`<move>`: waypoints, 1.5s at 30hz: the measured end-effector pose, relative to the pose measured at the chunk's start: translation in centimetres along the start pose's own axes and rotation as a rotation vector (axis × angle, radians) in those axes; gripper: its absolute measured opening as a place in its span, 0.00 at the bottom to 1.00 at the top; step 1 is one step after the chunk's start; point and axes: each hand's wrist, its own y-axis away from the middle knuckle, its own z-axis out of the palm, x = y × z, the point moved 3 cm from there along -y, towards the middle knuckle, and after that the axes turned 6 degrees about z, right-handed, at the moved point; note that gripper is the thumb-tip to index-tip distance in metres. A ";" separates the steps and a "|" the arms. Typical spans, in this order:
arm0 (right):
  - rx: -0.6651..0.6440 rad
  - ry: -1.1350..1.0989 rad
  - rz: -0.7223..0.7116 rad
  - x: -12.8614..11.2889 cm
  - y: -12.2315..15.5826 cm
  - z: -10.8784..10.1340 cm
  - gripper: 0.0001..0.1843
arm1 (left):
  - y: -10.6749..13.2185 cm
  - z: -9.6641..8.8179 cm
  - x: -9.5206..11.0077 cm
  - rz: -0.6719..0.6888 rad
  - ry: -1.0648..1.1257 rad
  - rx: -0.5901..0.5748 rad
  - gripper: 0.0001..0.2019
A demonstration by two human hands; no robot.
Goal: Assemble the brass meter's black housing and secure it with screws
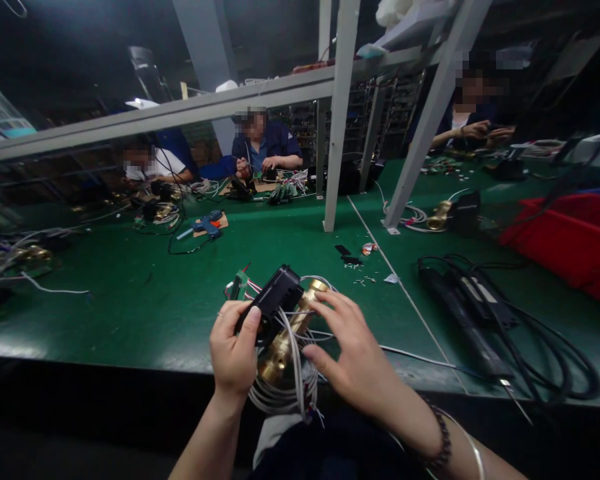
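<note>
My left hand (234, 350) grips a black plastic housing (276, 295) mounted on a brass pipe fitting (287, 337), thumb pressed on the housing's near edge. My right hand (351, 350) rests on the far side of the brass fitting with fingers spread and curled over it. A bundle of white wires (285, 390) loops beneath the fitting, and a small green circuit board (240, 283) pokes out behind the housing. The assembly is held just above the near edge of the green table (145, 300).
Black power adapters with coiled cables (480, 307) lie to the right, red bins (570, 240) beyond. Grey shelf posts (337, 133) stand mid-table. A blue glue gun (207, 223) and more brass fittings (439, 217) lie farther off. Three other people work across the table.
</note>
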 end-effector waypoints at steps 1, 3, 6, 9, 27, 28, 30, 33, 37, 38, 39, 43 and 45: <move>-0.015 0.026 -0.029 -0.5 -0.3 1.1 0.27 | -0.1 0.0 0.9 0.108 -0.094 0.017 0.08; 0.004 0.069 -0.064 -1.3 -0.4 2.6 0.24 | -0.1 -0.2 2.3 0.278 -0.229 0.067 0.06; 0.119 0.111 -0.103 -2.0 -0.3 3.3 0.10 | -0.1 -0.7 3.3 0.510 -0.351 0.101 0.04; 0.123 0.130 -0.090 -1.9 -0.7 2.5 0.11 | -0.6 -1.4 3.6 0.597 -0.378 0.068 0.04; -0.247 0.093 0.199 1.1 -0.3 2.9 0.08 | 1.3 -0.7 1.1 0.546 -0.259 -0.031 0.05; -0.236 0.140 0.110 1.0 -0.3 2.4 0.07 | 1.2 -1.0 1.1 0.541 -0.262 -0.015 0.05; -0.178 0.228 -0.094 0.9 -0.4 1.3 0.06 | 1.0 -1.4 1.0 0.543 -0.258 -0.005 0.04; -0.052 0.191 -0.210 1.0 -0.4 0.1 0.13 | 1.0 -1.6 0.8 0.560 -0.251 -0.023 0.03; -0.127 -0.204 0.068 0.8 0.6 1.1 0.17 | 1.5 -1.4 0.6 0.568 -0.291 -0.005 0.04; -0.198 -0.347 0.216 0.8 1.0 1.8 0.19 | 1.6 -1.4 0.6 0.571 -0.296 -0.005 0.05; -0.273 -0.496 0.378 1.0 1.4 2.7 0.22 | 1.7 -1.4 0.6 0.576 -0.295 -0.006 0.05; -0.418 -0.808 0.735 1.9 2.8 5.5 0.31 | 2.5 -1.2 0.5 0.665 -0.260 -0.053 0.05; -0.445 -0.777 0.716 2.4 3.0 6.5 0.33 | 2.9 -0.9 0.3 0.726 -0.243 -0.113 0.06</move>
